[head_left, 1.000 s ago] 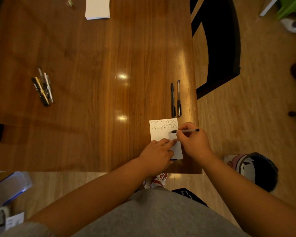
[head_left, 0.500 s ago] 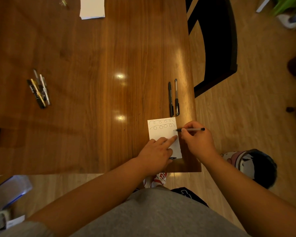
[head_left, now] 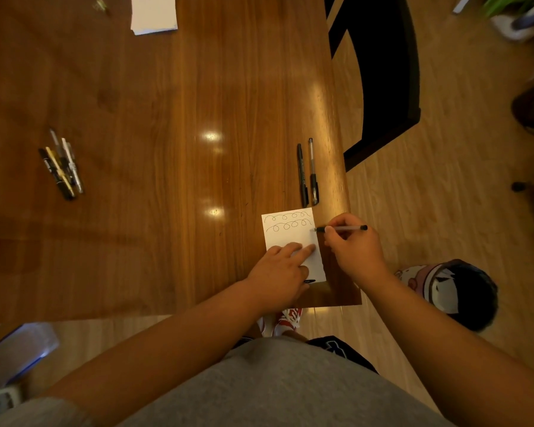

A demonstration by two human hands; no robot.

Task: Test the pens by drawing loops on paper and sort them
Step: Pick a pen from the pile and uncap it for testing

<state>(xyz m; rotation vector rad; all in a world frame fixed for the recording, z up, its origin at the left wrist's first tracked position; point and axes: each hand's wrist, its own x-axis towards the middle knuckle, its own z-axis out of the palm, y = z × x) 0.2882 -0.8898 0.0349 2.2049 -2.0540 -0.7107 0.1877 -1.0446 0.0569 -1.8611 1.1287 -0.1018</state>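
Right hand (head_left: pixel 353 248) pinches a slim grey-barrelled pen with black end (head_left: pixel 341 228) between thumb and fingers; pen lies nearly level, tip at the right edge of the small white rectangular paper sheet (head_left: pixel 290 235). Left hand (head_left: pixel 278 272) lies flat, fingers spread, grasping nothing, pressing down the sheet's lower half. Two rows of black loops across the top of the sheet. A dark pen end (head_left: pixel 309 281) pokes out from under the left hand at the sheet's bottom edge.

Glossy brown wooden table (head_left: pixel 167 118), long grain, lamp glints. Just beyond the sheet: two slender black pens side by side (head_left: pixel 307 174). Far left, well apart: cluster of black, gold and silver pens (head_left: pixel 61 164). Far edge: stack of white paper (head_left: pixel 153 13). Black chair (head_left: pixel 383 72) beside the table's right edge.
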